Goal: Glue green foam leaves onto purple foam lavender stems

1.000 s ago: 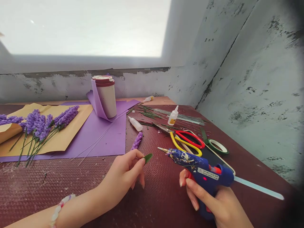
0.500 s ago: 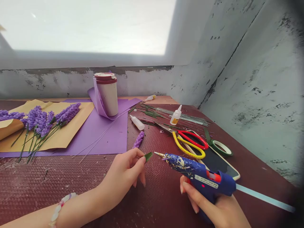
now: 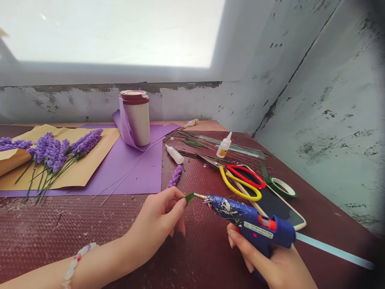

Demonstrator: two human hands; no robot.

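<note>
Green leaf, glue gun, gripped by left and right hands respectively, scissors and purple flower beyond

On glue gun, white label is seen: warning triangle is printed at left, then "HOT MELT GLUE GUN"; second line cannot be read. Print on yellow label of upright bottle cannot be made out.

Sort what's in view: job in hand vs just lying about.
Job in hand:
- green piece, pinched in the left hand
- glue gun, held in the right hand, nozzle at the green piece
- probably the nearby purple flower spike

Lying about, apparently:
- lidded cup
- scissors
- green tape roll
- standing bottle
</note>
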